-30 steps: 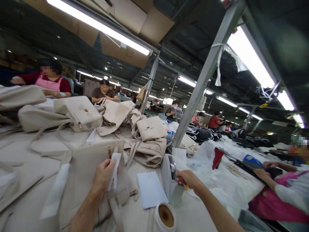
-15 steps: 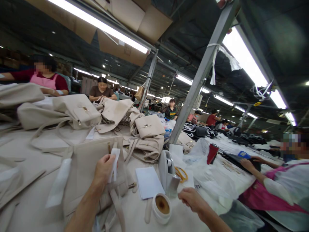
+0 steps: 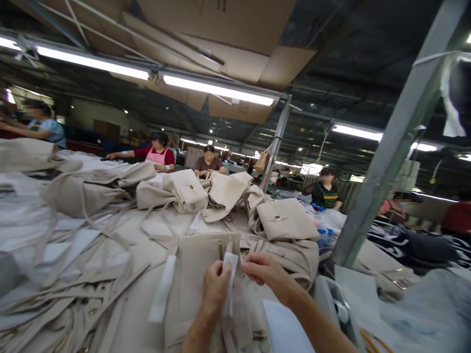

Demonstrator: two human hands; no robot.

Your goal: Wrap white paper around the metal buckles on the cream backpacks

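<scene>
The left hand has its grip pinched on a white strip over the beige bag lying on the surface, the right hand apparently nipping its top edge, so a slack pinch could let it slide askew

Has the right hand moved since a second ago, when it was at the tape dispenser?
Yes. The right hand has left the tape dispenser and crossed leftward to the white strip that the left hand holds over the beige bag.
</scene>
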